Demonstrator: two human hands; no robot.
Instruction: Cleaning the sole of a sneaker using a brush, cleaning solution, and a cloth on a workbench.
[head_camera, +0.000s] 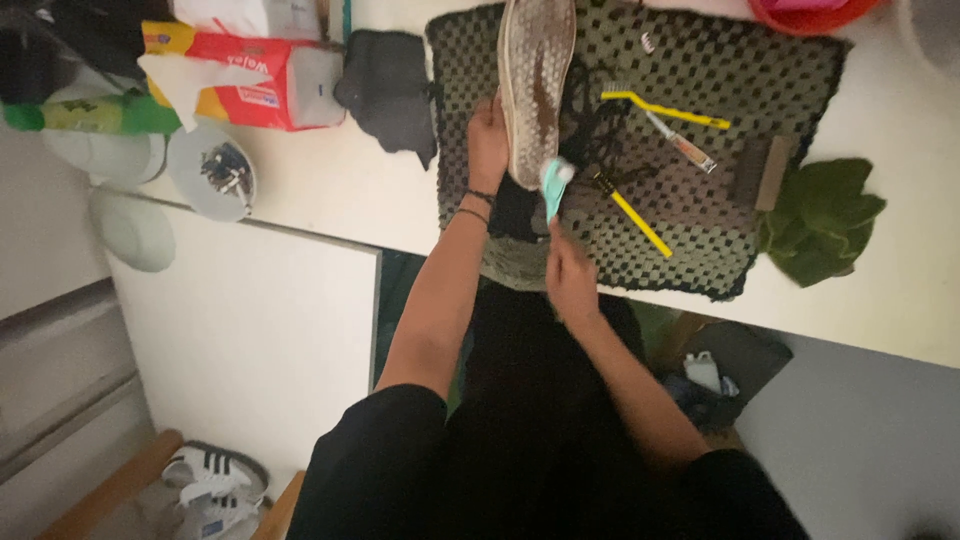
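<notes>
The left hand (487, 140) is closed around the edge of a shoe (535, 85), holding it sole-up above a green-and-black checkered mat (720, 70) on the white tabletop (330, 190). The sole is pale and marked with a dark streak down its centre. Two thin dark bands circle the left wrist.

The right hand (570, 280) grips a teal brush (555, 185), whose head touches the sole at its near end. How the fingers wrap the handle cannot be fully made out, as the hand is seen from behind.

Placement on the mat, taken from the shoe:
- At 3 o'clock, a yellow-handled brush (665, 109) and, just beside it, a small clear-handled brush (682, 142).
- At 4 o'clock, a second yellow-handled tool (638, 220) lying diagonally.
- Dark laces (598, 130) are bunched between the shoe and these tools.
- Further toward 3 o'clock, a wooden-backed brush (768, 170) sits at the mat edge, touching a green cloth (822, 215).

At 9 o'clock from the shoe, a black cloth (388, 85) lies on the tabletop near a red tissue pack (265, 75). A pair of white trainers (210, 480) rests on the floor at lower left.
</notes>
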